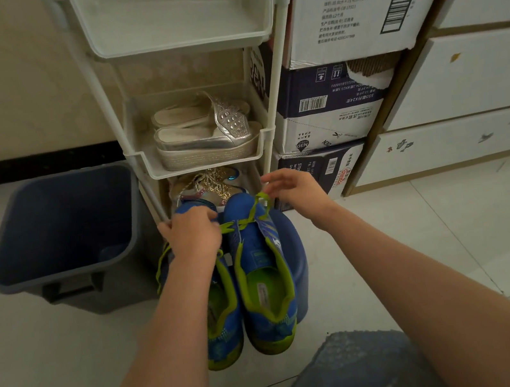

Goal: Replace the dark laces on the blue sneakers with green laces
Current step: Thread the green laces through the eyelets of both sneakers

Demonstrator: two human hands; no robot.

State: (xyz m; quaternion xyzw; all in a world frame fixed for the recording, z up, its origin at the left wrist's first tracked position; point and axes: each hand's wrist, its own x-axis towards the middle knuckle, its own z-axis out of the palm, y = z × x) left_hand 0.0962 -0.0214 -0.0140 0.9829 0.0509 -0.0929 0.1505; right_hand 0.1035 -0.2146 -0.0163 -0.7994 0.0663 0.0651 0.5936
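Left fingers [203, 214] clenched around one blue sneaker [226, 343]; right fingers [274, 178] loose, seemingly touching the other's green lace [257, 206].

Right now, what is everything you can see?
blue sneakers: two, blue and green, on the stool
green laces: count unclear, green, across sneaker fronts
stool: one, blue, before rack
bin: one, grey, floor left
rack: one, white, centre
sandals: two, silver, middle shelf
glitter shoes: count unclear, gold, bottom shelf
boxes: three, white and navy, right of rack
drawers: three fronts, white, far right
left hand: grips left sneaker's front
right hand: at lace end, grip unclear
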